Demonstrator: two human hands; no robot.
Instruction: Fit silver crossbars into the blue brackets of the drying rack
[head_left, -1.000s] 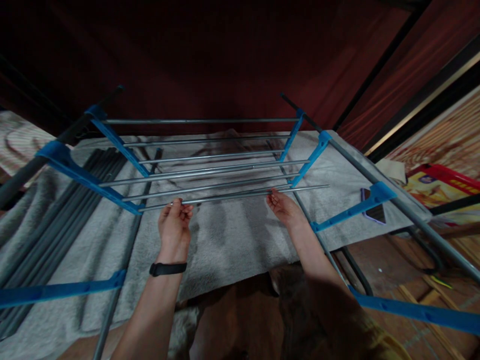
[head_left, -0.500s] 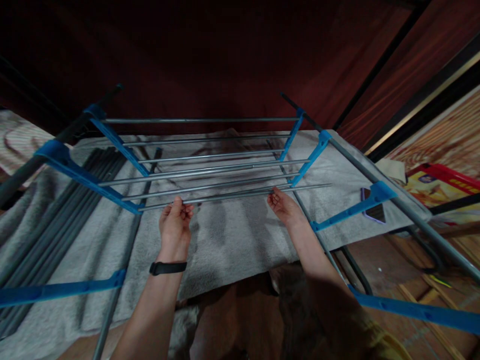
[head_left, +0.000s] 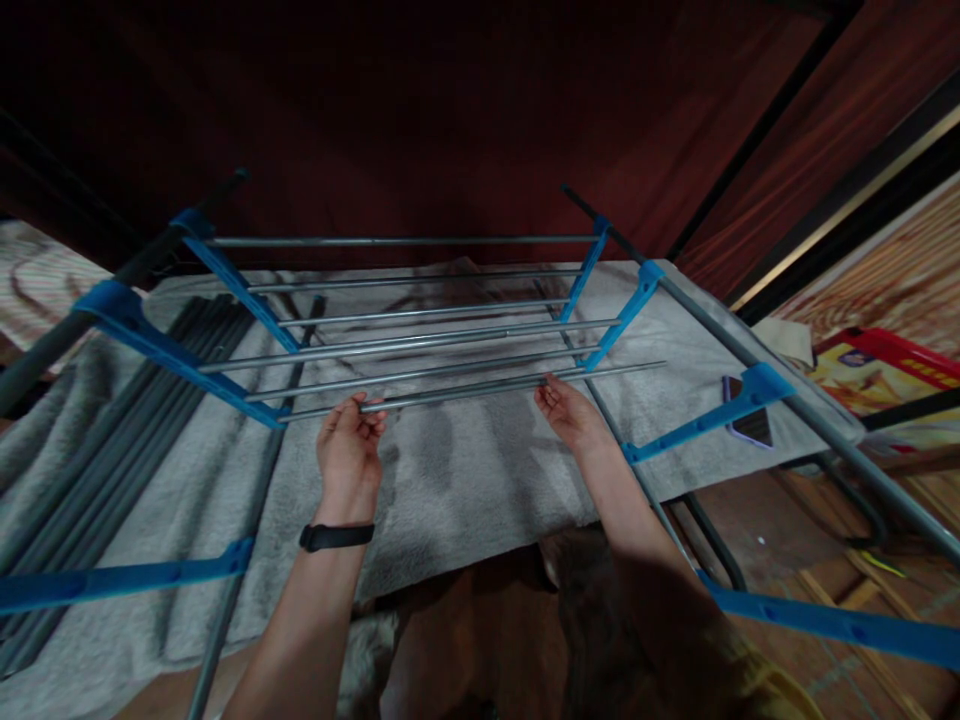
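Note:
A thin grey metal tube (head_left: 465, 391) lies across both my hands, close against the front rung of a rack with blue plastic brackets (head_left: 244, 300). My left hand (head_left: 350, 440), with a black band on the wrist, is closed on the tube's left end. My right hand (head_left: 568, 412) pinches the tube farther right, and its thin right end sticks out past the right-hand brackets. Several grey rungs (head_left: 409, 343) run between the left and right brackets behind my hands. The tube and front rung nearly overlap, so any contact between them is unclear.
A grey towel-like cloth (head_left: 480, 470) covers the surface below. Several loose dark grey tubes (head_left: 127, 450) lie at left. Blue brackets (head_left: 712, 415) jut inward at right, near a phone (head_left: 746, 410). A red and yellow package (head_left: 885, 380) is beyond. Dark red fabric (head_left: 450, 120) hangs behind.
My left thumb has come down onto the tube's left end, which now shows at the fingers. The tube's right end has risen slightly. My right hand stays nearly still.

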